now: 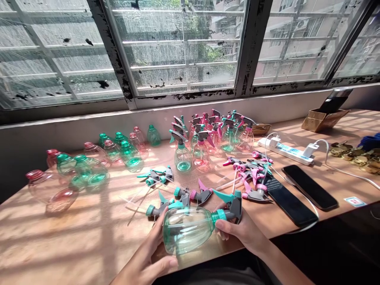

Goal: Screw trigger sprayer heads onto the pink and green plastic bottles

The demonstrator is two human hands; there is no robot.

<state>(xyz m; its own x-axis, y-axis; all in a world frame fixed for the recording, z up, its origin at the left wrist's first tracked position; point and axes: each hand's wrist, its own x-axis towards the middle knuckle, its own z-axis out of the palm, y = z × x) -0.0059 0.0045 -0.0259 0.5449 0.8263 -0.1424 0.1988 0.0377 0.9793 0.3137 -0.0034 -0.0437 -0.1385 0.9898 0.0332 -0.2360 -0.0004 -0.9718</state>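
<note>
A clear green spray bottle (pixel 188 229) lies sideways between my hands at the table's front edge, its trigger head (pixel 233 206) pointing right. My left hand (pixel 154 253) cups the bottle's base, thumb below and fingers behind it. At the neck, my right hand (pixel 237 229) pinches the teal collar (pixel 219 215) with thumb and fingers. Just beyond the bottle lie loose trigger heads, among them a teal and grey one (pixel 157 209) and a pink and grey one (pixel 202 194). More pink spray heads (pixel 252 178) with tubes are heaped to the right.
Headless green and pink bottles (pixel 130 154) stand at the left. Several bottles with spray heads (pixel 202 150) stand at the back middle. On the right are two phones (pixel 310 186), a power strip (pixel 286 150) with white cables, a cardboard box (pixel 323 118) and gold-coloured pieces (pixel 353 152).
</note>
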